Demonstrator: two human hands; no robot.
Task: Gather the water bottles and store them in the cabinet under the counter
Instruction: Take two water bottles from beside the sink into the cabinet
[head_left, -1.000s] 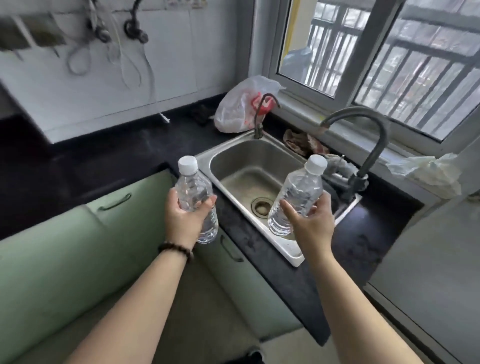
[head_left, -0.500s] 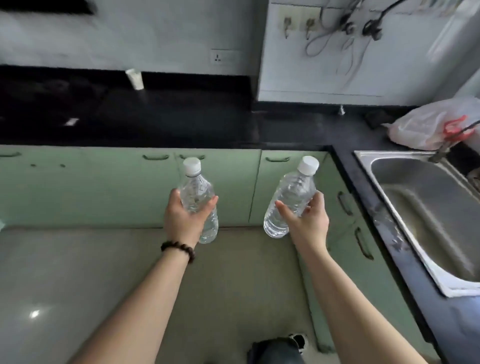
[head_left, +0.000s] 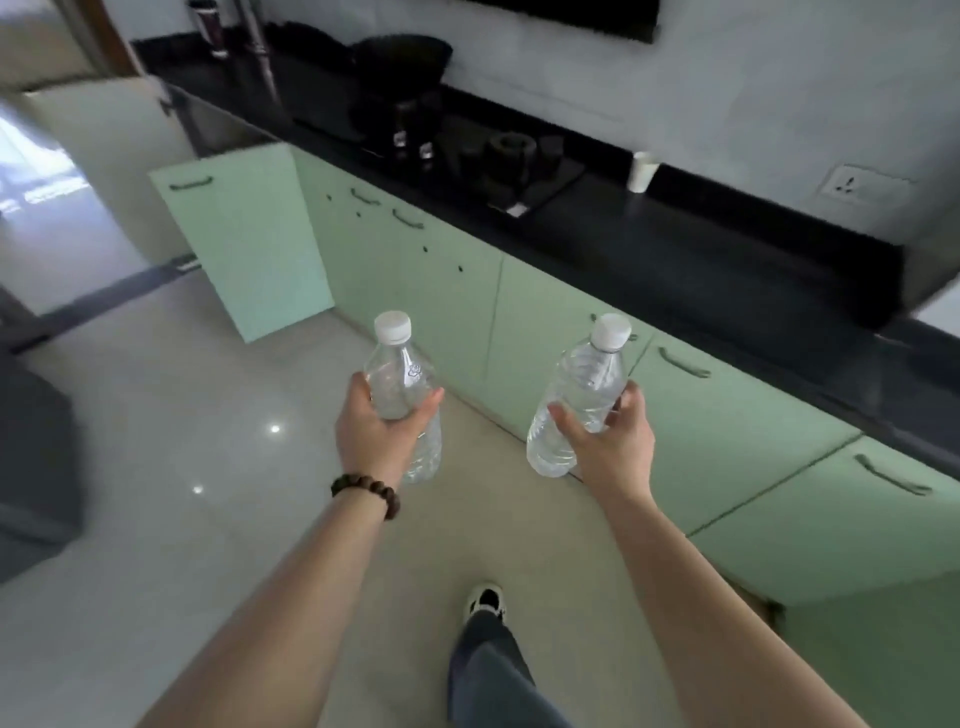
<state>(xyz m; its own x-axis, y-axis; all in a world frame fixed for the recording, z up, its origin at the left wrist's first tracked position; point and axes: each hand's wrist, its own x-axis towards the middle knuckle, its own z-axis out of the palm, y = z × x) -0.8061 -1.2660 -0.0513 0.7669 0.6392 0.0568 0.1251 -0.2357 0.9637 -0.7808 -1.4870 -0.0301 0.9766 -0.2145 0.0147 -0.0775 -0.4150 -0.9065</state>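
Head view: L grip round upright bottle, R grip round tilted bottle (caps up).

- Two water bottles: left bottle and right bottle, both clear plastic with white caps.
- Cabinet doors: pale mint green, dark handles.
- Tabletop: glossy black.
- Floor: light beige, glossy tile.
- Bracelet: dark brown beads.
- Cup: white.
- Shoe: black and white.
- Wall socket: white.

Pale green cabinet fronts run under a black countertop, above a glossy light floor
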